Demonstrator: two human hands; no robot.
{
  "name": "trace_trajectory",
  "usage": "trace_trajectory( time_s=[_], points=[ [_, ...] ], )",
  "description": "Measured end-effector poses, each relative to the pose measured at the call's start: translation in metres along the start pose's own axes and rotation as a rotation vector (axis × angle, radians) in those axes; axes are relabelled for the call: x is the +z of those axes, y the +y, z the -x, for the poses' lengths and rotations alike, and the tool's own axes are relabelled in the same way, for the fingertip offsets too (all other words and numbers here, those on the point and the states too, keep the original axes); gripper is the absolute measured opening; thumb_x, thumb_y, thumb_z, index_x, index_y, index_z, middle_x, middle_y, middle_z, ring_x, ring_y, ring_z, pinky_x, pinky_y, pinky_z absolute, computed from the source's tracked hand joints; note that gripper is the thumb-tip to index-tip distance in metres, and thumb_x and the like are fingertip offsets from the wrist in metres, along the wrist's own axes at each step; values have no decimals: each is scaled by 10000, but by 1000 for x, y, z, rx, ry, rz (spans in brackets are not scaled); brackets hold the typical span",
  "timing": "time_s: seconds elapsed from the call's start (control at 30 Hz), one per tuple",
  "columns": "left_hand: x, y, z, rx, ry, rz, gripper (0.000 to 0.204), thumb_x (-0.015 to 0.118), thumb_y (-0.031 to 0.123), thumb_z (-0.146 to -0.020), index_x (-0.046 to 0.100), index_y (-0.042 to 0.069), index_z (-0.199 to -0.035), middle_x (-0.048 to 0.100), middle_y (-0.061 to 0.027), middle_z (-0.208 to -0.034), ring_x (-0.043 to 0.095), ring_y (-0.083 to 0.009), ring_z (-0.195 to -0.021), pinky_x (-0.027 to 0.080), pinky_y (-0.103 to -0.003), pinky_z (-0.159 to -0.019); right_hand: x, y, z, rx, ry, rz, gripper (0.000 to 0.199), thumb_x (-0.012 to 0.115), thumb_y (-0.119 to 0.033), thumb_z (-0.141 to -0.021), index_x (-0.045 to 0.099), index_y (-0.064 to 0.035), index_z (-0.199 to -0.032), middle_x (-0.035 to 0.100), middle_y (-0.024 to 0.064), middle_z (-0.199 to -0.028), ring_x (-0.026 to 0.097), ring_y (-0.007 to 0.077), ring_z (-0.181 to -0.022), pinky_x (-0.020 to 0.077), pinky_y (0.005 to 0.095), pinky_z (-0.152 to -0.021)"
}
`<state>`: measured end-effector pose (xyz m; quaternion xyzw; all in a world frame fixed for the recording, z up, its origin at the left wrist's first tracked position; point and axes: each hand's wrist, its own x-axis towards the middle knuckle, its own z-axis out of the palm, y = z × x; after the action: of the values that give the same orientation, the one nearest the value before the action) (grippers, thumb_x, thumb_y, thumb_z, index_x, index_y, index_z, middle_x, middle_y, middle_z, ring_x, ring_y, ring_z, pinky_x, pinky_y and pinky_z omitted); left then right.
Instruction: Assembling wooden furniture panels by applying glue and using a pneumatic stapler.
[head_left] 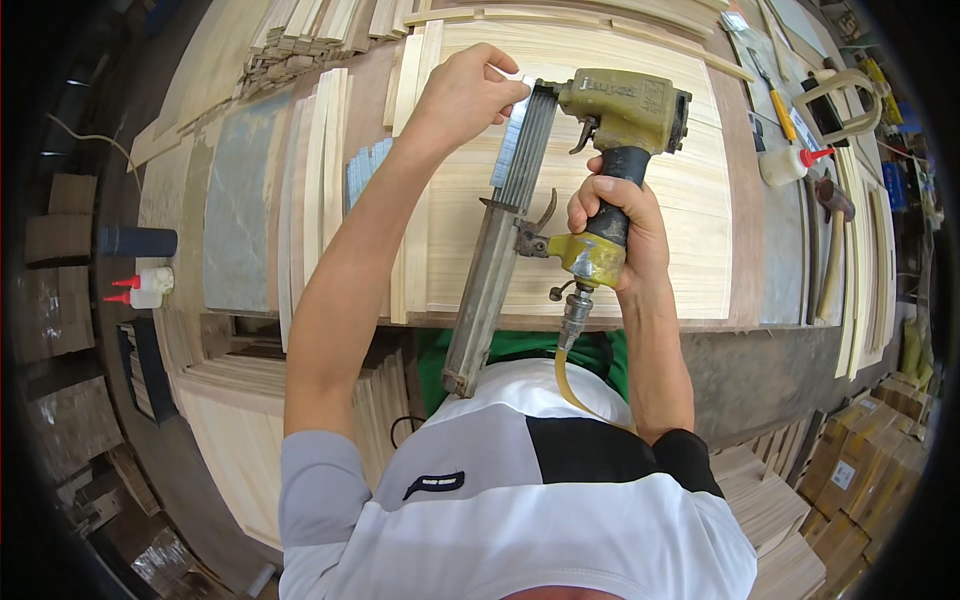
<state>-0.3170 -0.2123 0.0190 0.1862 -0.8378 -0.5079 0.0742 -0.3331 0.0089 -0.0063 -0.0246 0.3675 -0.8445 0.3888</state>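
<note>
"Filling the view from nine to three o'clock is the tabletop point(745, 270), with a pale wood panel point(700, 220) lying at one. What's above it?"

"A yellow-green nail gun point(622, 108), its head at one o'clock, its long metal magazine point(485, 285) slanting down toward six. A hose point(563, 380) is coupled at its foot, between four and five."

"And the hands?"

"Right hand point(645, 220) at two o'clock, curled round the black grip. Left hand point(470, 100) at twelve, thumb and fingertips pinching the upper end of a silver strip point(511, 140), probably nails or staples, which lies along the magazine's ribbed upper part."

"What worries you?"

"The trigger point(583, 136), near one o'clock. If the hose carries air, which I can't tell, a finger slipping up onto it could fire the gun with the left hand just beside the nose."

"And the strip?"

"Tilted or let go too soon, it might snap, drop or jam askew. A sagging right wrist could cause that too; that hand seems to bear most of the weight."
</note>
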Motion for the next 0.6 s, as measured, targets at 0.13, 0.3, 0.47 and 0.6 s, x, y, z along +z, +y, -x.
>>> trace_trajectory(
  time_s=[0.13,0.3,0.47,0.6],
  points=[
    [3,3,5,1,22,28,340,686,184,-825,587,-21,-1077,628,-41,-766,597,-91,-672,511,-228,-626,-1,0,0,-4,4,8,297,598,-65,-817,452,15,-1064,523,91,-670,565,214,-589,474,308,-559],
    [3,-5,4,-10,37,45,325,690,156,-820,580,-16,-1073,622,-36,-753,590,-85,-664,502,-226,-613,2,-1,2,-9,11,13,305,601,-70,-816,449,15,-1068,526,91,-670,564,210,-585,471,305,-556],
    [4,-5,2,39,31,-60,326,691,141,-820,568,-20,-1077,617,-39,-748,588,-83,-662,496,-224,-602,2,-3,2,-7,14,60,320,608,-77,-812,446,18,-1071,531,88,-667,562,208,-576,466,301,-551],
    [4,-8,3,2,9,39,358,685,147,-796,571,-37,-1081,636,-76,-762,620,-124,-664,515,-255,-605,2,-4,3,-7,30,62,329,612,-83,-810,448,17,-1077,532,88,-665,566,204,-574,463,299,-542]
  ],
)
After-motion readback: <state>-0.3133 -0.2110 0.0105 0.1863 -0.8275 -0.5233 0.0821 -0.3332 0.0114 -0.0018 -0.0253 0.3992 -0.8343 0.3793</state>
